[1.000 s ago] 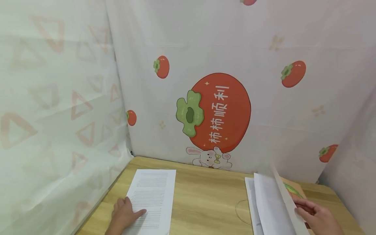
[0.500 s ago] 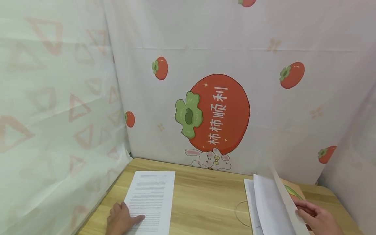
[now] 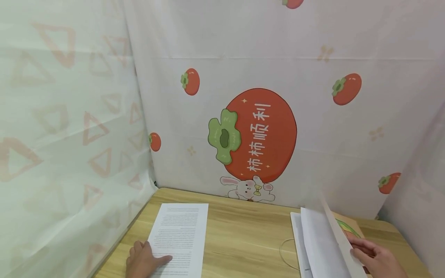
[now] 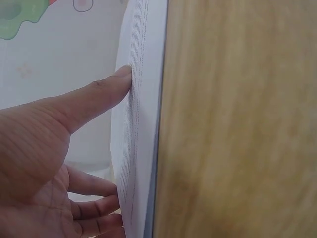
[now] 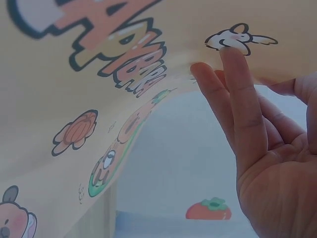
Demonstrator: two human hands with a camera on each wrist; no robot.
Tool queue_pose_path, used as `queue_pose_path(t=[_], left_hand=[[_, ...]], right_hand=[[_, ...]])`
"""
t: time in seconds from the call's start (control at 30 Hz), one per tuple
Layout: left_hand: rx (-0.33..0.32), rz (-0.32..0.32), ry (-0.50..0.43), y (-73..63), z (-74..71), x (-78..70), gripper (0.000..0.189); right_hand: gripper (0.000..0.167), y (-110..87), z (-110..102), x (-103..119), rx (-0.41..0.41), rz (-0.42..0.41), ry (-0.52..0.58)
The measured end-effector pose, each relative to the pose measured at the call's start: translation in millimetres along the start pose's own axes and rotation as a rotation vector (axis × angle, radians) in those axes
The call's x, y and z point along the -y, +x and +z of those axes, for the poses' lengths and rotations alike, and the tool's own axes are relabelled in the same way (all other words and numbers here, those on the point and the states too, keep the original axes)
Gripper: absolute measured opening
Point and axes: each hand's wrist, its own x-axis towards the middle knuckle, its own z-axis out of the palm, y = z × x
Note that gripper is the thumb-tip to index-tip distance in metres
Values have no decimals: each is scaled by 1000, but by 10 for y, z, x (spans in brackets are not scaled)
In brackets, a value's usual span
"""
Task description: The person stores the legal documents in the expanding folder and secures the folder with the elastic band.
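Left hand (image 3: 142, 259): loose, thumb apart, touching the page but not gripping it; a light touch should stop creases.
White paper page with dark print (image 3: 179, 235): lying on the table's left side.
Thin, pale, round loop (image 3: 287, 253): beside smooth white sheets (image 3: 320, 243); best not snagged.
Tan paper flap with cartoons (image 5: 44, 94): lifted, far right.
Right hand (image 3: 377, 256): fingers and thumb pinch the flap; a steady hold should avoid tearing.
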Motion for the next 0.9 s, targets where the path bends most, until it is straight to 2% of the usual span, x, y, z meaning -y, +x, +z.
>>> queue_pose_path(t=[0.3, 0.53, 0.9], left_hand=[[-3, 4, -20, 3, 5, -46, 104], [9, -31, -55, 14, 15, -57, 107], [37, -27, -207, 51, 39, -31, 109]], right_hand=[[43, -15, 26, 3, -23, -7, -7], [43, -8, 19, -2, -28, -23, -10], [44, 4, 12, -17, -24, -24, -19]])
